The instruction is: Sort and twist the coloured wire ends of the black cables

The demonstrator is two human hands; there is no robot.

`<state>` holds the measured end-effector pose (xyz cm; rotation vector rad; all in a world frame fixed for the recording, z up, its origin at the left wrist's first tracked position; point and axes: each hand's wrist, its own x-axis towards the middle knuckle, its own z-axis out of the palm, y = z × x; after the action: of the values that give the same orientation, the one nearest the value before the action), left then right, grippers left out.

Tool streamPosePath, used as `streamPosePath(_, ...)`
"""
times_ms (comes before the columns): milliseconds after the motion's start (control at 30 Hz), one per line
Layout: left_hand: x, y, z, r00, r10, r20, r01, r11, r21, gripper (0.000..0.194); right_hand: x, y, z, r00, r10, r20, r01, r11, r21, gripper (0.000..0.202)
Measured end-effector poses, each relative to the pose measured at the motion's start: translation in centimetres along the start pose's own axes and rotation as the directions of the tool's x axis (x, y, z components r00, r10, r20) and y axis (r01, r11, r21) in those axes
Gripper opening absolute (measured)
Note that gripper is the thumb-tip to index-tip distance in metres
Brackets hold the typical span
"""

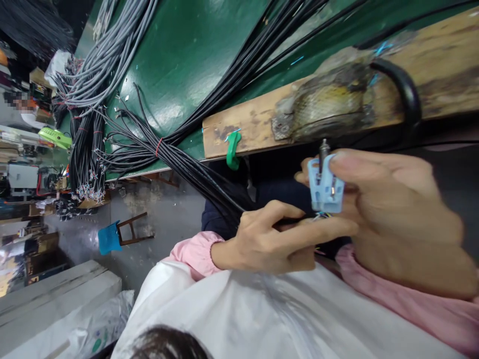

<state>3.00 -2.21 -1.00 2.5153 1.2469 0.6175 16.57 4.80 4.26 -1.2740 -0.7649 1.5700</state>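
Observation:
My right hand (396,214) is closed at the right, thumb and fingers pinching a small light-blue plastic piece (327,187) with metal parts inside. A dark shaft with a metal tip (324,147) sticks up from it, close to the wooden board's front edge. My left hand (277,237) is closed around a black cable (290,223), mostly hidden by the fingers. Thin coloured wire ends (322,215) show just below the light-blue piece, by the left fingertips; whether they touch it I cannot tell. A tied bundle of black cables (202,174) runs down behind my left hand.
A wooden board (258,117) lies along the green table (179,45), carrying a taped lump (329,99) and a green hook (233,149). Grey cables (116,55) lie at the upper left. A blue stool (109,238) stands on the floor. A person (32,112) is at far left.

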Motion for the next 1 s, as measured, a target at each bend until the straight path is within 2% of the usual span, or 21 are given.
streamPosePath(67,0.2,0.1,-0.4,1.000,-0.012,-0.020,0.013,1.000,0.008,0.038,0.0,0.4,-0.2,0.997,0.075,-0.022,-0.074,0.997,0.036,0.065)
streamPosePath(133,0.3,0.2,-0.5,1.000,-0.014,0.006,0.014,1.000,0.009,0.038,0.0,0.7,-0.4,0.989,0.141,-0.048,-0.136,0.987,0.091,0.069)
streamPosePath(233,0.0,0.0,-0.3,0.999,-0.010,0.043,0.010,1.000,0.002,0.037,0.0,1.1,-0.7,0.983,0.150,-0.106,-0.135,0.981,0.137,0.074)
streamPosePath(333,-0.5,-0.3,0.0,1.000,0.026,0.017,-0.026,0.999,-0.032,0.039,-0.1,2.1,-1.3,0.980,0.143,-0.139,-0.124,0.983,0.134,0.072)
streamPosePath(400,-0.6,-0.6,-0.2,0.998,0.065,0.000,-0.065,0.995,-0.076,0.042,-0.3,3.0,-1.8,0.985,0.146,-0.091,-0.137,0.985,0.106,0.066)
streamPosePath(467,-0.6,-0.9,-0.9,0.994,0.101,0.043,-0.095,0.987,-0.127,0.043,-0.7,3.8,-2.2,0.989,0.145,-0.014,-0.144,0.987,0.070,0.059)
streamPosePath(533,-0.4,-1.3,-2.3,0.977,0.144,0.156,-0.111,0.973,-0.201,0.039,-1.1,4.3,-2.3,0.988,0.136,0.068,-0.138,0.990,0.034,0.055)
streamPosePath(600,-0.1,-2.0,-4.0,0.931,0.216,0.294,-0.126,0.946,-0.297,0.034,-1.4,4.7,-2.1,0.976,0.116,0.182,-0.116,0.993,-0.008,0.057)
streamPosePath(633,0.1,-2.4,-5.0,0.910,0.248,0.332,-0.129,0.931,-0.342,0.032,-1.5,4.8,-1.8,0.963,0.104,0.250,-0.100,0.995,-0.029,0.060)
streamPosePath(667,0.3,-2.9,-6.0,0.908,0.255,0.332,-0.124,0.922,-0.368,0.031,-1.6,4.8,-1.5,0.942,0.093,0.322,-0.082,0.995,-0.049,0.062)
streamPosePath(700,0.6,-3.5,-7.0,0.929,0.242,0.280,-0.125,0.917,-0.379,0.031,-1.7,4.8,-1.2,0.915,0.085,0.394,-0.063,0.996,-0.070,0.063)
streamPosePath(767,1.8,-4.8,-9.0,0.984,0.170,0.046,-0.144,0.928,-0.345,0.028,-1.9,4.9,-0.6,0.852,0.071,0.519,-0.019,0.994,-0.106,0.061)
streamPosePath(800,2.7,-5.4,-10.0,0.988,0.137,-0.064,-0.150,0.947,-0.284,0.029,-2.0,5.0,-0.3,0.824,0.065,0.563,0.004,0.993,-0.121,0.060)
streamPosePath(833,3.8,-6.1,-10.9,0.987,0.098,-0.125,-0.120,0.975,-0.185,0.031,-2.2,5.1,-0.1,0.803,0.058,0.593,0.026,0.991,-0.133,0.059)
streamPosePath(900,6.3,-7.6,-12.4,0.984,-0.042,-0.176,0.047,0.999,0.027,0.034,-2.5,5.5,0.2,0.784,0.040,0.619,0.067,0.987,-0.149,0.060)
streamPosePath(1000,10.0,-9.7,-13.4,0.959,-0.275,-0.074,0.284,0.937,0.204,0.043,-2.8,6.2,0.3,0.787,0.015,0.616,0.116,0.978,-0.172,0.060)
